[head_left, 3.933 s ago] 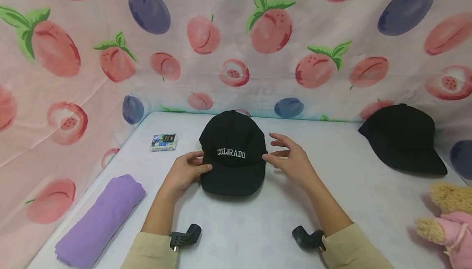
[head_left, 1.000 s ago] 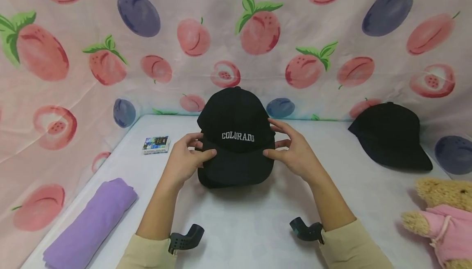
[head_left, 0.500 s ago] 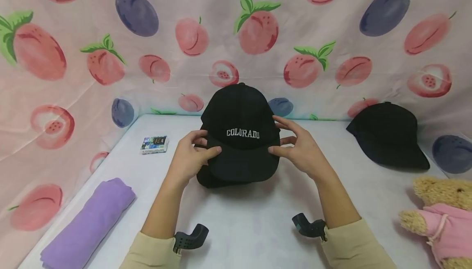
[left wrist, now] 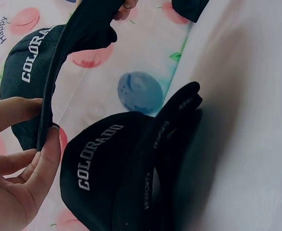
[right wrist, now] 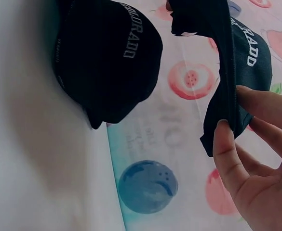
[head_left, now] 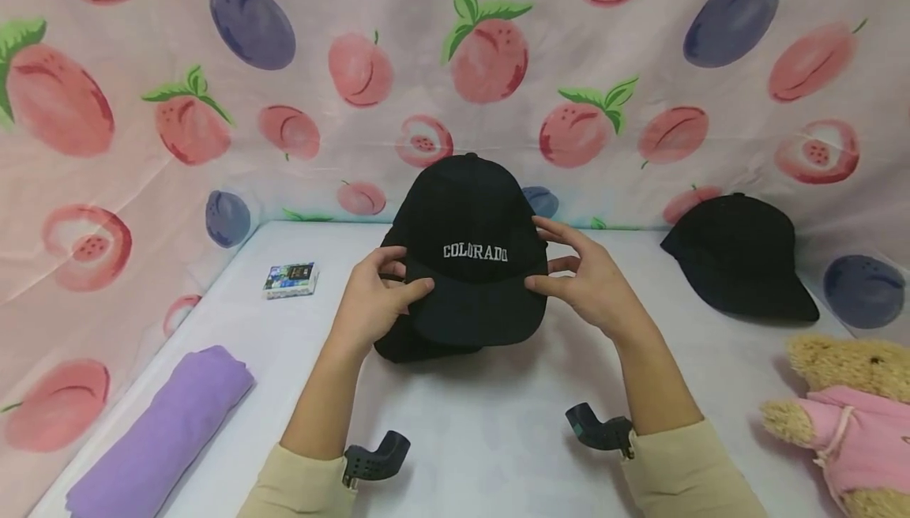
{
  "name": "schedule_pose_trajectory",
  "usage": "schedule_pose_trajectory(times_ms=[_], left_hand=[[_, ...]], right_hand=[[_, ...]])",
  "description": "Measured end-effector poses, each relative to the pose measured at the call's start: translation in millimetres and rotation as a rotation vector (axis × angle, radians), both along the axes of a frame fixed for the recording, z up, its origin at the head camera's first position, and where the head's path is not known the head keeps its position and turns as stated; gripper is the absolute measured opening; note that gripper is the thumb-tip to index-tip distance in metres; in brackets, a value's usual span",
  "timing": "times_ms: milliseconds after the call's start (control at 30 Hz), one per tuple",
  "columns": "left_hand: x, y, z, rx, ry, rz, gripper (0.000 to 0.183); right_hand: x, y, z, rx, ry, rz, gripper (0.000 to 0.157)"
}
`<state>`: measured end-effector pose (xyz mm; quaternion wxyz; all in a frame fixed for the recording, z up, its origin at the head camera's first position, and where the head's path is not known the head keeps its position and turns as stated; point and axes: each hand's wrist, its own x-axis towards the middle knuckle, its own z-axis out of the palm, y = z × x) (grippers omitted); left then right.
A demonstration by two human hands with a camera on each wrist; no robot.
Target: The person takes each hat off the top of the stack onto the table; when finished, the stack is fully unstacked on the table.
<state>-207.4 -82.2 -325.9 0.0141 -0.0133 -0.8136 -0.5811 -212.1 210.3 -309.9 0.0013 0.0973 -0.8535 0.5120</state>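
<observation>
Both hands hold a black baseball cap (head_left: pixel 472 206) with white COLORADO lettering, its brim toward me. The left hand (head_left: pixel 377 297) pinches the brim's left side, thumb on top and fingers beneath. At the right side of the brim, the right hand (head_left: pixel 593 285) pinches it the same way. A second black COLORADO cap (left wrist: pixel 95 166) sits on the white table below. The wrist views show a gap between the caps, with the held cap (right wrist: pixel 251 57) raised above the lower cap (right wrist: pixel 126 65). In the head view, the held one mostly hides the lower cap (head_left: pixel 415 348).
Another black cap (head_left: pixel 742 261) lies at the back right, near the patterned cloth wall (head_left: pixel 604 28). A teddy bear (head_left: pixel 853 423) in pink is at the front right. On the left are a small patterned box (head_left: pixel 290 281) and a rolled purple cloth (head_left: pixel 163 431).
The right hand has come onto the brim beside the left. Together they have raised the upper cap off the lower one and moved it slightly right, so the lower cap's brim now shows beneath.
</observation>
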Motion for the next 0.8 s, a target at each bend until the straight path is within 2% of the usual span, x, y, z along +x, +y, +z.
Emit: schedule_pose_trajectory(times_ms=[433,800], left_hand=[[-3.6,18,0.1,0.026,0.023,-0.017,0.067],[-7.3,35,0.9,0.049,0.023,-0.03,0.066]], right_hand=[[0.6,17,6.9,0.042,0.013,0.006,0.086],[3.2,32,10.9,0.076,0.029,-0.028,0.087]])
